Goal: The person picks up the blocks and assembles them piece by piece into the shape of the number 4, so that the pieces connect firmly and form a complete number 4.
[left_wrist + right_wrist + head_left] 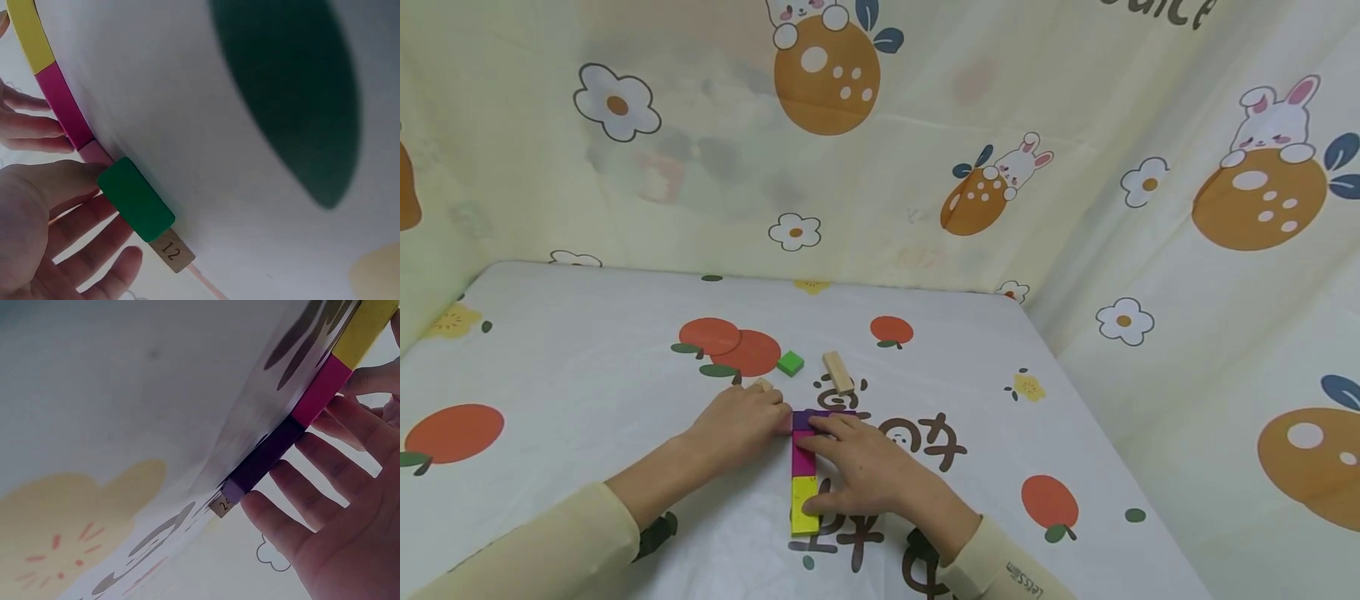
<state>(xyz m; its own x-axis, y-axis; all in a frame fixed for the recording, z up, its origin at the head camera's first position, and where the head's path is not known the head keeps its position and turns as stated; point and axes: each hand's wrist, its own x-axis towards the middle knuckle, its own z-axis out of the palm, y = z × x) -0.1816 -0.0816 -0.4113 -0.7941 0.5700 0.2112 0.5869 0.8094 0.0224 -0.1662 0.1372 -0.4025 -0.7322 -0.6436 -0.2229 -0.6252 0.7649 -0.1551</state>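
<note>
Nearest on the table sits a yellow block (pixel 803 486), then a pink block (pixel 802 464) and a purple block (pixel 269 452), the right hand (pixel 867 467) touching all three with spread fingers, the left hand (pixel 741 422) by a green block (pixel 135 200), pinching or not I cannot tell, and farther off a wooden block (pixel 838 372).

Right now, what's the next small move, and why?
Probably press the pink block gently toward the purple block with the left hand: its thumb is beside the pink block, and the right hand has fingers against the purple block, which could brace it.
</note>
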